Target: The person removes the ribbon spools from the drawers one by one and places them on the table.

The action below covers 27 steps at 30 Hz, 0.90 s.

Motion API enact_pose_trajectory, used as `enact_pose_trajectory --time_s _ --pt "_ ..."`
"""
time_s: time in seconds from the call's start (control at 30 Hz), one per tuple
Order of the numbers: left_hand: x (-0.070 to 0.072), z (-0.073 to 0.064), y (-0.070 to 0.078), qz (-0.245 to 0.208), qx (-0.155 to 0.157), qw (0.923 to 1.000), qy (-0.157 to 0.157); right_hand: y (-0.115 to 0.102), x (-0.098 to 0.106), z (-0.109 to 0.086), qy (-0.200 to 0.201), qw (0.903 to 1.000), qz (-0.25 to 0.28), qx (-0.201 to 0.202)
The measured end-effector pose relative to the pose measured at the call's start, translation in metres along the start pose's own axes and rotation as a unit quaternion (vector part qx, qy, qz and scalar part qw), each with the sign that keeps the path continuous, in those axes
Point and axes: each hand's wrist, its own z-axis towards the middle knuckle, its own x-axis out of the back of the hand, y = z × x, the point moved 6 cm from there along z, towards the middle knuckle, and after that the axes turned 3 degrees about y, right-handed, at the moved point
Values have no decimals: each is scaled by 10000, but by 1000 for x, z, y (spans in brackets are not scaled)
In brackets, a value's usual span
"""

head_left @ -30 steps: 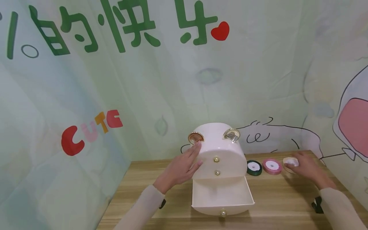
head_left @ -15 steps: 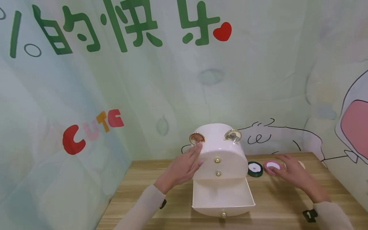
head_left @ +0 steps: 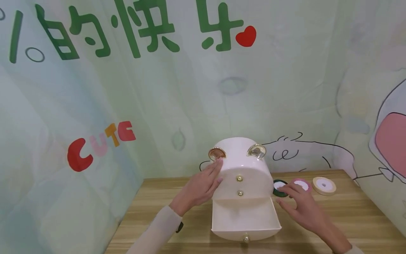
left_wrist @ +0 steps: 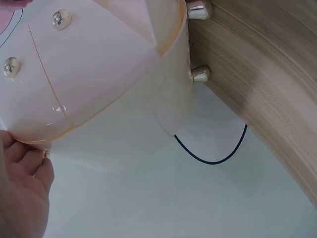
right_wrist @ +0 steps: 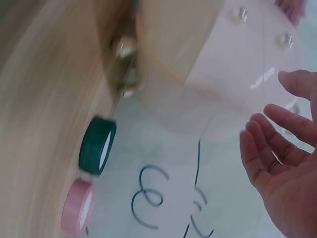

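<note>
A white, rounded storage box (head_left: 242, 165) with two gold-rimmed ears stands on the table, its bottom drawer (head_left: 243, 215) pulled out and bare inside. My left hand (head_left: 198, 187) rests with fairly straight fingers on the box's left side, just below the ear. To the right lie three ribbon rolls: dark green (head_left: 276, 193), pink (head_left: 302, 184) and cream (head_left: 324, 186). My right hand (head_left: 304, 211) holds nothing; its spread fingers are in front of the green and pink rolls. In the right wrist view, that hand (right_wrist: 290, 158) has loosely bent fingers and thumb apart, near the box.
The wooden table (head_left: 358, 211) reaches back to a printed cloth wall (head_left: 177, 98). Gold knobs (head_left: 239, 178) stick out of the box front, and another knob (head_left: 246, 238) is on the drawer. Short gold feet (left_wrist: 200, 74) carry the box.
My right hand has moved left from the cream roll, past the pink one, to beside the green roll and drawer. The cream roll is uncovered now. My left hand stays on the box.
</note>
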Motion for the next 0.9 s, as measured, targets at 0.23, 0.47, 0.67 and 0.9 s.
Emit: enact_pose_trajectory --time_s 0.23,0.47,0.67,0.9 --pt "-2 -1 1 -64 -67 10000 13 -43 -17 -17 39 9975 -282 653" --pt "-1 0 2 24 -104 9999 110 -83 -43 -38 175 9634 -825 2544" --pt "1 0 2 91 -175 9997 168 -101 -70 -56 -919 9519 -460 2886" --pt "1 0 2 41 -64 9999 84 -107 -89 -63 -2497 9293 -777 2609"
